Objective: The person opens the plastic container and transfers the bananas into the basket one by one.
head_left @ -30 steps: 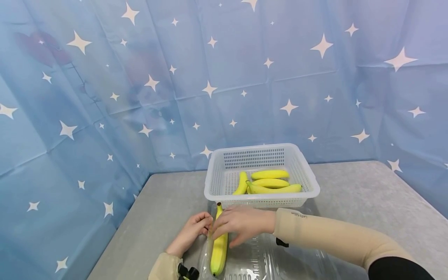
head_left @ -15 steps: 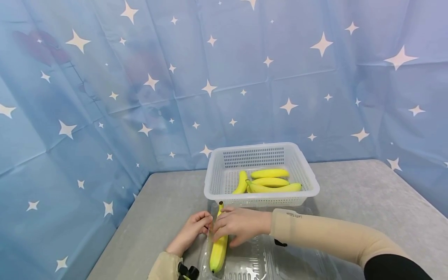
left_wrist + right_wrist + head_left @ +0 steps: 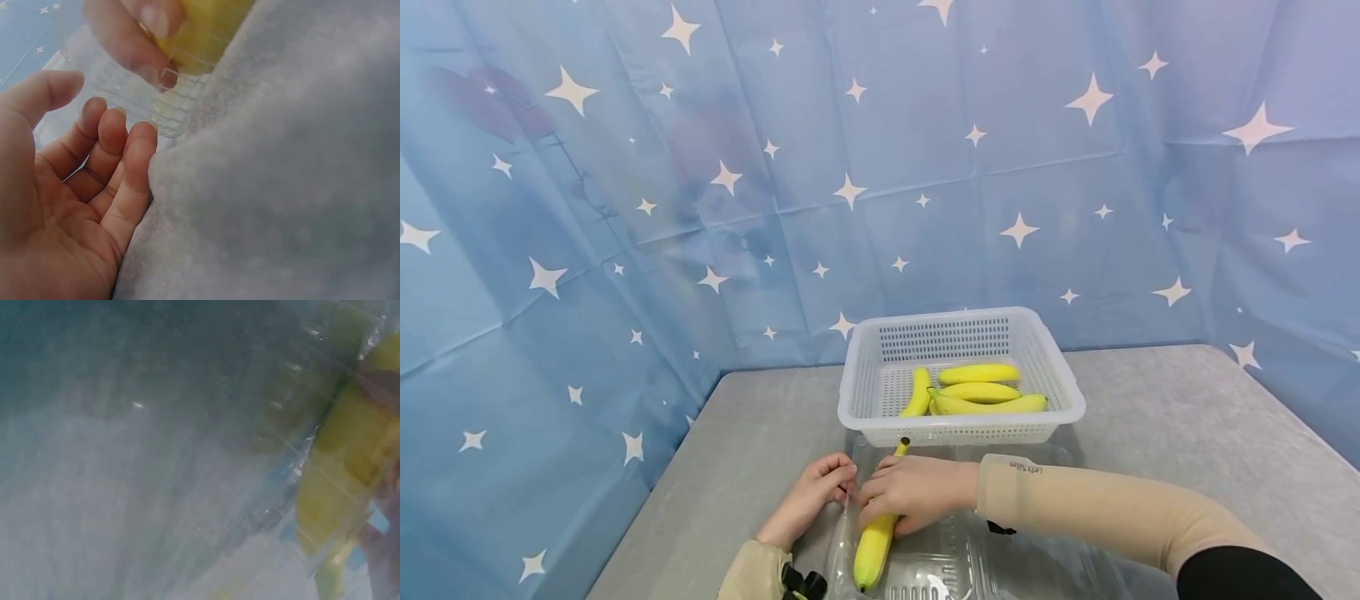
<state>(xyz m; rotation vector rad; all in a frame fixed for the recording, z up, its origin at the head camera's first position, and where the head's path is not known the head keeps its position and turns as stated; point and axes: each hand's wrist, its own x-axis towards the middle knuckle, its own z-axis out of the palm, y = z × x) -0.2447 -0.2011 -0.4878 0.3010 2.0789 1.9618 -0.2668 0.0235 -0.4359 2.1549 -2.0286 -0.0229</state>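
My right hand [image 3: 917,493] grips a yellow banana [image 3: 874,554] from above, over the left part of a transparent plastic clamshell box [image 3: 936,550]. The banana's dark stem shows beyond the hand, and its greenish tip points toward the front. Beside the box's left edge rests my left hand [image 3: 808,496], its fingertips right at the plastic. In the left wrist view the fingers of the left hand [image 3: 94,169] are loosely bent, with the thumb apart from them. The right wrist view is hazy, with the banana [image 3: 340,469] seen through clear plastic at the right.
Behind the box stands a white perforated basket [image 3: 850,400] holding several bananas [image 3: 977,392]. The box's other half [image 3: 1045,558] spreads to the right under the right forearm. A blue star-patterned curtain [image 3: 895,208] hangs behind the grey table [image 3: 1157,433].
The banana's stem end has swung to the right, so the banana lies more slanted. My right hand has closed more firmly round it. The left hand has stayed in place.
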